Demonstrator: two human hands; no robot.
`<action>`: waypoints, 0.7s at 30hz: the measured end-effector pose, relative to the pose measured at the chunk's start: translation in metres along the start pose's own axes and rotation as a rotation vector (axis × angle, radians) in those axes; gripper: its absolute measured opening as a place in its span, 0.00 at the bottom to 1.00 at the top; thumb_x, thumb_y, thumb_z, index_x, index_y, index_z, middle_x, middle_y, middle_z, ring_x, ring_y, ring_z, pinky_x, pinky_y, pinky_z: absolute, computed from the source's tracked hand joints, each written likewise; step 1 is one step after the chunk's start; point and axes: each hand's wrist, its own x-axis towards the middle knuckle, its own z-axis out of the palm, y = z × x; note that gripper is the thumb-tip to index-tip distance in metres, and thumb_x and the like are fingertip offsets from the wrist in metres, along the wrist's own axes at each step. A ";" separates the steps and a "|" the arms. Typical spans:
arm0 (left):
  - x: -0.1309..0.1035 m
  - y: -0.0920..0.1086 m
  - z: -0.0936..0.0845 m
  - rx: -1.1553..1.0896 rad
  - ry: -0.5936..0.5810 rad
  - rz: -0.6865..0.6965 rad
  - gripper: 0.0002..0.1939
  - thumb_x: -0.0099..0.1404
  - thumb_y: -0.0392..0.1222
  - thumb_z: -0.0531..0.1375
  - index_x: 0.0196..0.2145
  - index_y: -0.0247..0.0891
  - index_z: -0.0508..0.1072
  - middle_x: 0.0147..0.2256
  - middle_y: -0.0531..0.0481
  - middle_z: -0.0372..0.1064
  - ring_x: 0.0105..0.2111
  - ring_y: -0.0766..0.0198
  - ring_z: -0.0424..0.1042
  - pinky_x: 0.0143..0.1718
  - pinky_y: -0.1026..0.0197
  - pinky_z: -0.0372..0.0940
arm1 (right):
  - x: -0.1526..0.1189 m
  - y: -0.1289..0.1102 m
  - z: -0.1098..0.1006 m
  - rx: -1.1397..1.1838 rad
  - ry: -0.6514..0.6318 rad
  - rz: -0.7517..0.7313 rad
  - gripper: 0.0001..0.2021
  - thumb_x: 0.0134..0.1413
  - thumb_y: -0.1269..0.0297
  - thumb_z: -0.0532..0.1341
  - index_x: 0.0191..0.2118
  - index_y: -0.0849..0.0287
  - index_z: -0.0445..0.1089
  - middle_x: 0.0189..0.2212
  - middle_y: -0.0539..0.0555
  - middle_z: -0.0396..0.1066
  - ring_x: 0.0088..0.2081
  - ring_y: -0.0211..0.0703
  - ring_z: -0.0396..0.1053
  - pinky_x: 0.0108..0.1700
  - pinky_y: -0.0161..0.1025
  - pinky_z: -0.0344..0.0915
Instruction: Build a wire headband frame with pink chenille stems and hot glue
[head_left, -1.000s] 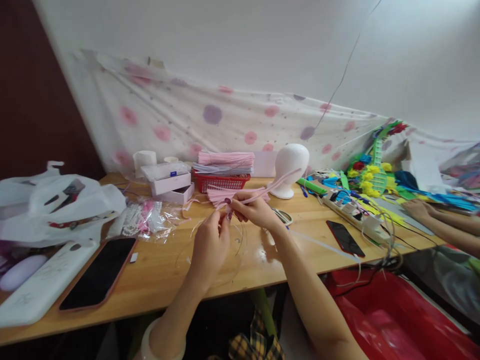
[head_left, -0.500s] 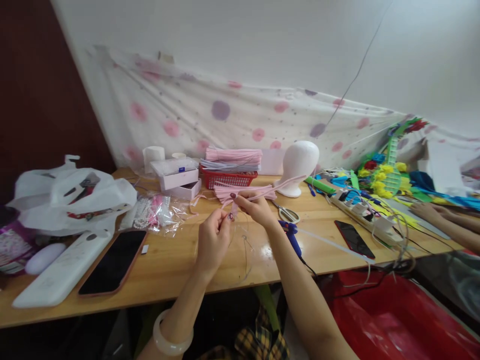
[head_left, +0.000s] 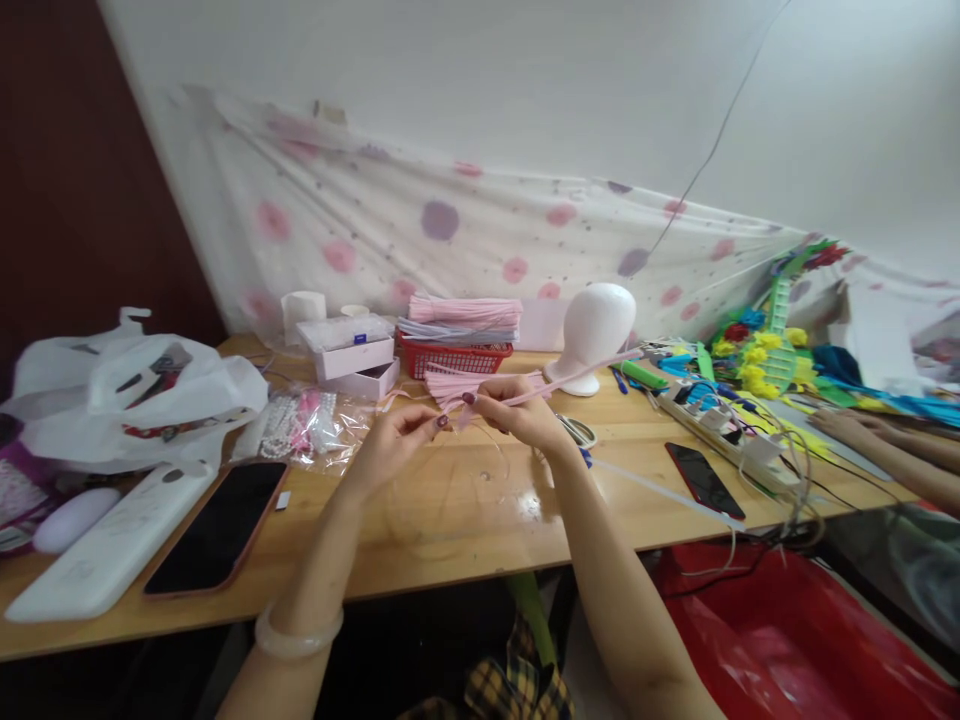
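Observation:
My right hand [head_left: 521, 412] is closed around a few fuzzy pink pipe cleaners [head_left: 596, 370], whose long ends stick out to the upper right. Close by on the left, my left hand [head_left: 397, 440] pinches thumb against fingers at the short end of the bunch; what lies in that pinch is too small to make out. A small pale pink piece [head_left: 465, 415] shows between the hands. Faint thin strands loop below them over the table [head_left: 450, 540]. Behind my hands lies a pile of more pink pipe cleaners [head_left: 448, 388].
Behind are a red basket [head_left: 457, 360] with pipe cleaner bundles, white boxes [head_left: 356, 357] and a foam head [head_left: 598, 325]. Scissors [head_left: 577, 430] and a partly hidden glue gun [head_left: 585, 457] lie right. Phones, a plastic bag [head_left: 142, 390] and a power strip [head_left: 727, 440] flank them. Another person's hands [head_left: 847, 425] are far right.
My left hand has moved left and slightly up, its forearm now lying flatter. The right hand stays near its place with the pipe cleaners and now covers more of the glue gun.

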 end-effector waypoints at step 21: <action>-0.068 0.029 0.030 0.563 0.293 0.057 0.14 0.66 0.35 0.56 0.46 0.35 0.77 0.25 0.52 0.71 0.26 0.62 0.70 0.30 0.60 0.62 | -0.015 -0.008 0.026 -0.070 -0.099 0.198 0.13 0.58 0.61 0.55 0.23 0.58 0.63 0.10 0.44 0.59 0.14 0.32 0.54 0.17 0.31 0.50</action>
